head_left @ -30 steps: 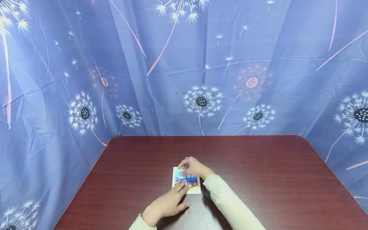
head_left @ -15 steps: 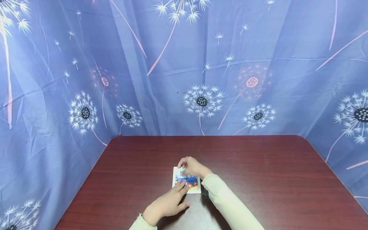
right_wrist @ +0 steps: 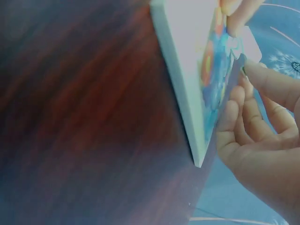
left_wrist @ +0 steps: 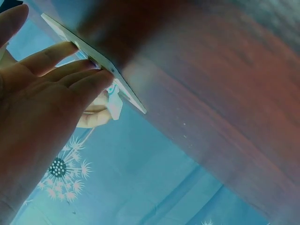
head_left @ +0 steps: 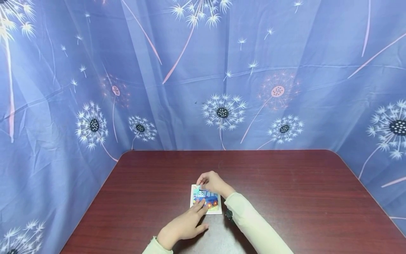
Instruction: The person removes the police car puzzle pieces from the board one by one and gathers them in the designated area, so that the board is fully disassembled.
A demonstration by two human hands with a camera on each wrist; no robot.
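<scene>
A small white-bordered puzzle board (head_left: pixel 215 212) with a blue cartoon car picture lies flat on the table. My left hand (head_left: pixel 184 225) rests its extended fingertips on the board's lower left part. At the upper edge, my right hand (head_left: pixel 214 183) pinches a puzzle piece (right_wrist: pixel 251 44) between thumb and fingers. In the left wrist view this piece (left_wrist: pixel 114 105) stands tilted from the board's face, its pale side showing. The right fingers hide part of the picture's top in the head view.
The dark red-brown wooden table (head_left: pixel 285 197) stretches out on both sides of the board. A blue curtain (head_left: pixel 177 116) with dandelion prints hangs behind and beside it. A small black object (head_left: pixel 229 214) sits at the right sleeve.
My right hand shifts slightly at the board's top edge, and the car's eyes show more clearly now. The left hand stays put, and the board has not moved.
</scene>
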